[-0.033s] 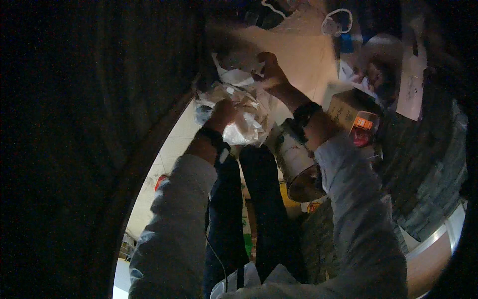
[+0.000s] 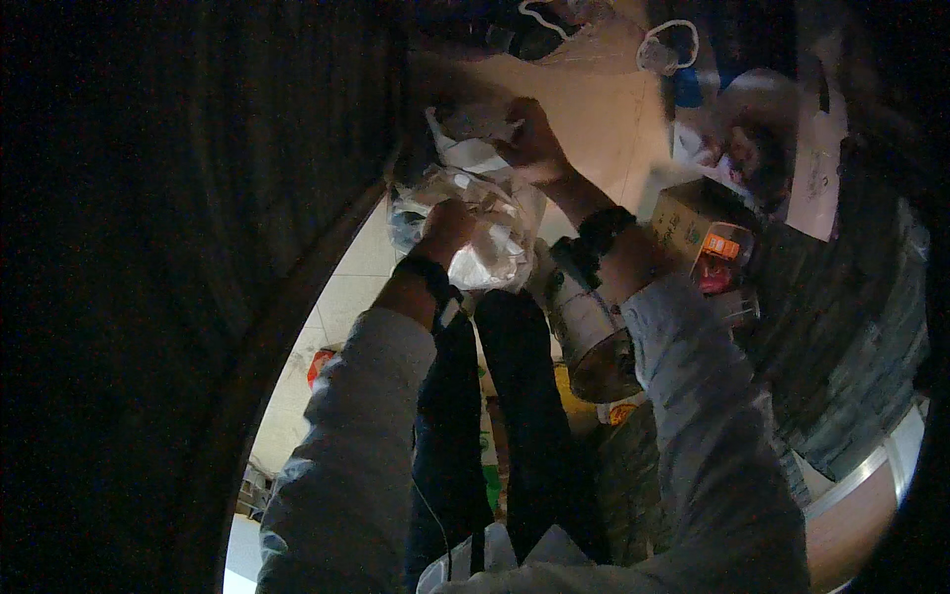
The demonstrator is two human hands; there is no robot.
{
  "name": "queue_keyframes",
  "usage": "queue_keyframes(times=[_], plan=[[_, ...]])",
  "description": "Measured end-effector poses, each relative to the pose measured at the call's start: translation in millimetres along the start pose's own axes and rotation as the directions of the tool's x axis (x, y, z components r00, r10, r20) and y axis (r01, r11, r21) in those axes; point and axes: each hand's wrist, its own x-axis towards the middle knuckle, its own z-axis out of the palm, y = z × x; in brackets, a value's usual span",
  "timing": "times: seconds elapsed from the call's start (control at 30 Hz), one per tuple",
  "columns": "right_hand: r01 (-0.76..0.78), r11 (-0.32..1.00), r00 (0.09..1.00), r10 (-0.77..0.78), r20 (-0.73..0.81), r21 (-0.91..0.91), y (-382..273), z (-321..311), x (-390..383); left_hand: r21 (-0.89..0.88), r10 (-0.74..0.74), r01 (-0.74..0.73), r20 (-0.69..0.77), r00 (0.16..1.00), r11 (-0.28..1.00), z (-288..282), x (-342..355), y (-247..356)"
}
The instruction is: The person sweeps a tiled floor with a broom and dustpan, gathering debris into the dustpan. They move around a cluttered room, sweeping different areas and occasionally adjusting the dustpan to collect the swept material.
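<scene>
Both of your hands are at one crumpled clear plastic bag (image 2: 495, 255), which lies in front of your knees, just above them in view. Your left hand (image 2: 450, 226) is over its left part, the fingers curled in and close together; whether they pinch the film or something in it, you cannot tell from here. Your right hand (image 2: 537, 148) is beyond the bag to the right, its fingers bent toward one white sheet-like piece (image 2: 467, 152) at the bag's far side. A narrow gap shows between thumb and fingers, but the dimness hides whether they grip that piece.

You wear two dark wristbands, one on the left wrist (image 2: 427, 280) and one on the right (image 2: 606, 228), and two grey sleeves (image 2: 693, 366) cover your forearms. Your two dark trouser legs (image 2: 524, 366) run up the middle.

One whitish cylindrical container (image 2: 584, 317) is tilted between your right leg and right forearm, its dark end toward you. Beyond that forearm are one cardboard box (image 2: 678, 223) and, just beside it, one clear pack (image 2: 714, 275) with an orange label and red contents. Two white cord loops (image 2: 669, 45) show at the far edge of the pale brown surface (image 2: 604, 109).
</scene>
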Motion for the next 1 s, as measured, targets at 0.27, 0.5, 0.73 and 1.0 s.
queue_keyframes(times=[0.27,0.5,0.73,1.0], plan=[[0.072,0.993,0.927,-0.1,0.361,0.089,-128,52,-3,-0.175,-0.402,0.378,-0.125,0.907,0.909,-70,-9,47],[0.119,0.982,0.927,-0.163,0.337,0.148,-127,42,26,-0.114,-0.365,0.347,-0.339,0.867,0.931,-111,-12,62],[0.204,0.973,0.933,-0.16,0.322,-0.108,-109,35,49,-0.004,-0.523,0.53,0.155,0.838,0.848,-129,8,26],[0.232,0.908,0.972,-0.233,0.039,-0.349,-129,29,33,0.468,-0.187,0.263,-0.203,0.961,0.843,-150,-50,-11]])
